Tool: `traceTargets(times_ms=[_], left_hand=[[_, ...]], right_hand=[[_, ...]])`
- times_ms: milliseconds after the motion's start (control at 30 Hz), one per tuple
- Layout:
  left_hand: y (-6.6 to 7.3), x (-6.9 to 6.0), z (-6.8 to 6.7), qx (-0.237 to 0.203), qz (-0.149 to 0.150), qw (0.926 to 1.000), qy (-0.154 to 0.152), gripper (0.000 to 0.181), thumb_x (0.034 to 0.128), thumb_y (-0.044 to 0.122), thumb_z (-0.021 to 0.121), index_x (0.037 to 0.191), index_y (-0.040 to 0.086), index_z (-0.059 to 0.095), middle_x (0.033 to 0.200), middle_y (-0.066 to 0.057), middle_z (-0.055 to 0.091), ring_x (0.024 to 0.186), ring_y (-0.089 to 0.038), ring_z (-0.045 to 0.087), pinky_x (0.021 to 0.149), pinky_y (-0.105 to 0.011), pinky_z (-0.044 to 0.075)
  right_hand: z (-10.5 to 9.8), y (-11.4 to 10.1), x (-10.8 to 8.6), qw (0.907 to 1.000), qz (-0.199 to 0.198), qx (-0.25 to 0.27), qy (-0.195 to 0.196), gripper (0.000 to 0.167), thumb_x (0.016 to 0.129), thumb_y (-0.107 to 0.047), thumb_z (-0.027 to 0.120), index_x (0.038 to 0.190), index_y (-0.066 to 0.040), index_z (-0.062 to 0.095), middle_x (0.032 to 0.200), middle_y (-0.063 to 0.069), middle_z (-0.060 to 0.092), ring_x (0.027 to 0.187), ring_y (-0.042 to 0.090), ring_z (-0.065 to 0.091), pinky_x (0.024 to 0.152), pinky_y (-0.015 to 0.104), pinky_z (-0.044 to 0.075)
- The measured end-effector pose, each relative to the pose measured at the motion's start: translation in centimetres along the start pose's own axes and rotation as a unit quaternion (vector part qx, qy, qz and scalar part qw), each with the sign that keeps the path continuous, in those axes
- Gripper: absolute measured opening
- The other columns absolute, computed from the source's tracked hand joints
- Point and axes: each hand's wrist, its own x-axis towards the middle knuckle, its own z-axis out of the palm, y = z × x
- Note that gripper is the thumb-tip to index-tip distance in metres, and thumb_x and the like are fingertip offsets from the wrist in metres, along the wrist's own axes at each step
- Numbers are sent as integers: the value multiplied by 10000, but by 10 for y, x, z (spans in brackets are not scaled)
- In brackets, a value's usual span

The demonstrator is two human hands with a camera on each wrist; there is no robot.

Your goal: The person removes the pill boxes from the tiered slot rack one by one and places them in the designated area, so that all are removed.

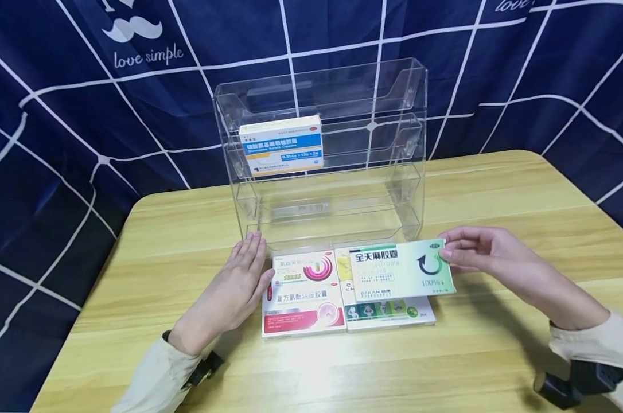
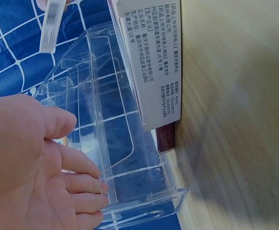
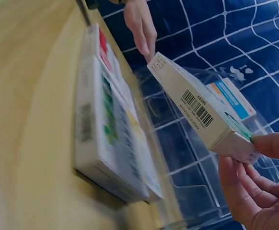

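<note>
My right hand [image 1: 489, 252] pinches the right end of a green and white medicine box [image 1: 399, 272] between thumb and fingers. The box is raised above the boxes on the table; in the right wrist view its barcoded side [image 3: 197, 108] shows. My left hand [image 1: 236, 287] has its fingers extended, beside a red and white medicine box [image 1: 301, 312] and near the lower left corner of a clear plastic rack [image 1: 420, 183]; whether it touches either cannot be told. In the left wrist view its palm [image 2: 43, 172] faces the camera with nothing in it.
A blue and white capsule box [image 1: 283, 146] stands at the left in the rack. In front lie a box with pink rings [image 1: 291, 268], a green-banded box [image 1: 389, 314] and a partly covered yellow one [image 1: 344, 267]. A blue gridded cloth [image 1: 162, 115] hangs behind the wooden table [image 1: 177, 229].
</note>
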Motion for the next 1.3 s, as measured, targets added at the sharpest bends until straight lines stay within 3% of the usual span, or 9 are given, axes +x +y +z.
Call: traceTargets(times_ms=[367, 967, 1300], left_hand=[[1, 1, 0, 3, 6, 10000, -7, 609, 1044, 312, 373, 1462, -115, 259, 1549, -274, 170, 1445, -376, 133, 1174, -489, 150], [1, 1, 0, -31, -39, 9999, -98, 613, 1048, 319, 354, 1471, -109, 234, 1552, -273, 156, 1448, -374, 119, 1177, -484, 138], [1, 0, -2, 6, -39, 9999, -96, 615, 1049, 317, 352, 1468, -116, 230, 1552, -277, 153, 1449, -374, 113, 1178, -483, 137]], right_hand=[[15, 18, -24, 9987, 26, 368, -351, 193, 967, -23, 543, 1150, 29, 581, 988, 8, 698, 884, 105, 662, 743, 298, 581], [26, 28, -33, 9984, 124, 491, -268, 182, 968, -23, 543, 1140, 15, 588, 966, -3, 694, 869, 102, 665, 730, 305, 584], [34, 36, -43, 9962, 11, 656, -570, 201, 968, 3, 528, 1160, 48, 563, 987, -4, 687, 889, 91, 659, 739, 298, 582]])
